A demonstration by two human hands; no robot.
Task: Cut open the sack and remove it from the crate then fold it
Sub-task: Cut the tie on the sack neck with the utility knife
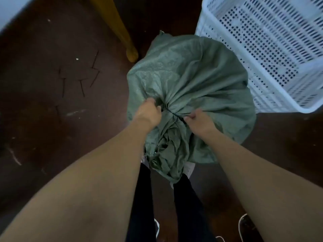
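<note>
A green woven sack [190,75] stands full on the dark floor in front of me, its mouth gathered and bound by a thin dark tie [175,115]. The loose top of the sack hangs down toward my legs. My left hand [148,112] grips the bunched neck just left of the tie. On the other side of the tie, my right hand [199,122] pinches the neck. What the sack covers is hidden. No cutting tool is visible.
A white perforated plastic crate [272,49] stands at the upper right, touching the sack. A yellow wooden furniture leg [122,32] stands behind the sack on the left. Several thin dark strips [80,79] lie on the brown floor to the left. My shoes show at the bottom.
</note>
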